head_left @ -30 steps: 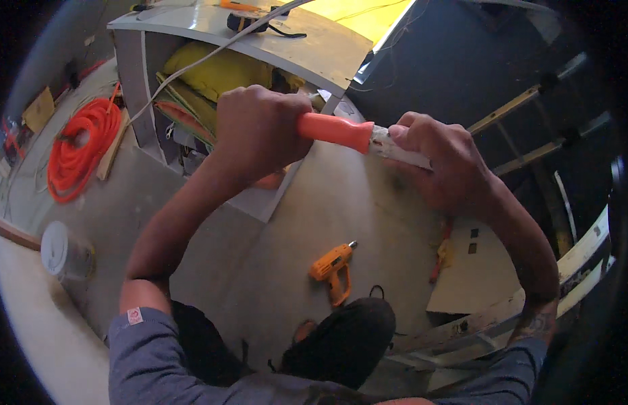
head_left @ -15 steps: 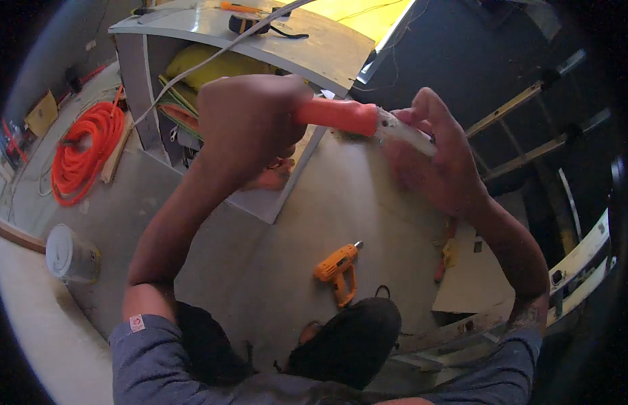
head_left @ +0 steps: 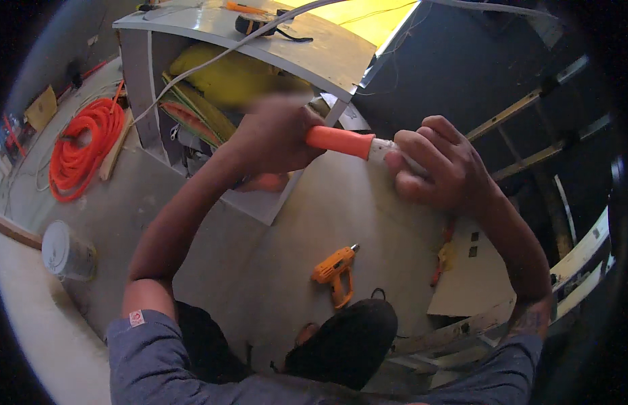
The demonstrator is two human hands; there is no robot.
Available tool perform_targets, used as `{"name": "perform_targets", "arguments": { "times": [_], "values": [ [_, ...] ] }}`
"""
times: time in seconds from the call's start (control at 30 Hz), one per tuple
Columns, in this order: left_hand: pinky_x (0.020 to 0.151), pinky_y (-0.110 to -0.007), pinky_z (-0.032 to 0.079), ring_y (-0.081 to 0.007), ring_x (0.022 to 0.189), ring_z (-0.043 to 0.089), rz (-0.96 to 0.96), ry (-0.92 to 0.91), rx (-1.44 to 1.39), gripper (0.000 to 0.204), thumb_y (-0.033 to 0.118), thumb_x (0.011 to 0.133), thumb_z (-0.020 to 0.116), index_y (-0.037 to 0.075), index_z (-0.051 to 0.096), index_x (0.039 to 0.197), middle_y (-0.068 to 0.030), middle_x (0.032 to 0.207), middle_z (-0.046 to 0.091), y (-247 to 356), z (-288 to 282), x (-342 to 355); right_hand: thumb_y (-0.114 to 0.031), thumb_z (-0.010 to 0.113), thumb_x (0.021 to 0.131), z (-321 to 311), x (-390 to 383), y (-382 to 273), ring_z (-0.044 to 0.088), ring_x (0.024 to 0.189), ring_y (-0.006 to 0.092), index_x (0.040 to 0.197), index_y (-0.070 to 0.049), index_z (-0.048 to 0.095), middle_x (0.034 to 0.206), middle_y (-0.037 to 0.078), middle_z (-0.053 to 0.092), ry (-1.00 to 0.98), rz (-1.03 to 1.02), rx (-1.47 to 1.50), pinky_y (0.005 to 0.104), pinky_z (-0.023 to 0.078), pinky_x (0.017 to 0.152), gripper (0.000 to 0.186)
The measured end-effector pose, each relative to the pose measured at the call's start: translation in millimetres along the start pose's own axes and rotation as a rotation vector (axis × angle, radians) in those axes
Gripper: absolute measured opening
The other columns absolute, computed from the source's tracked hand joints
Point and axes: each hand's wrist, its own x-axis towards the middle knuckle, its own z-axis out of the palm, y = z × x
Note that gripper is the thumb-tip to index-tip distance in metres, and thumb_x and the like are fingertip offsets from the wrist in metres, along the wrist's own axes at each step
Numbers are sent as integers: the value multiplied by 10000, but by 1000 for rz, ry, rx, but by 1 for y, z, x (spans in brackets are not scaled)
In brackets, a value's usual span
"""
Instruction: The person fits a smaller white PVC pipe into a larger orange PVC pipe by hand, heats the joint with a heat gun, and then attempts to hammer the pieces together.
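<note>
My left hand (head_left: 273, 138) is closed around an orange plastic pipe (head_left: 341, 142), held up in front of me. From the pipe's right end comes a whitish, dirt-marked piece of pipe (head_left: 380, 150), and my right hand (head_left: 442, 165) wraps its fingers round that piece. The two pieces meet end to end; how deep one sits in the other is hidden. On the floor below my hands lies an orange heat gun (head_left: 337, 273), touched by neither hand.
A grey cabinet (head_left: 270, 212) with a tape measure (head_left: 255, 25) on top stands ahead. Coiled orange conduit (head_left: 84, 152) lies far left, a white bucket (head_left: 67, 251) nearer. Ladders (head_left: 523, 104) lean at the right. A white cable (head_left: 226, 50) crosses over the cabinet.
Both hands have come slightly lower with the joined pipes. My right hand's fingers have closed further over the white piece, covering more of it.
</note>
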Motion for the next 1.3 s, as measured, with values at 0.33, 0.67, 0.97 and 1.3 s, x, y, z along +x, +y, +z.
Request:
{"name": "perform_targets", "arguments": {
  "times": [0.33,0.67,0.97,1.3],
  "values": [
    [670,-412,512,-273,736,676,162,277,101,166,301,733,717,152,670,789,-70,776,674,-11,12,5,-93,704,679,0,9,-11,558,713,158,752,-172,496,817,23,524,-63,40,-47,327,489,745,234],
    [620,-417,521,-298,643,660,162,144,59,115,283,705,673,187,717,750,-92,654,639,-6,25,-2,-70,702,658,8,-1,-13,540,677,161,735,-160,496,800,24,516,-39,-47,43,329,479,708,237],
    [639,-423,518,-313,667,653,2,57,66,151,297,650,733,173,680,719,-91,637,628,7,33,2,-41,684,760,18,-18,-26,554,641,215,840,-70,502,748,67,513,-42,260,205,337,448,621,201],
    [558,-435,500,-298,591,650,47,256,177,161,297,654,735,175,629,659,-95,579,598,3,34,1,-45,713,822,11,-7,-42,653,845,387,995,-14,442,921,220,647,-112,907,692,419,537,698,324]
  ]
}}
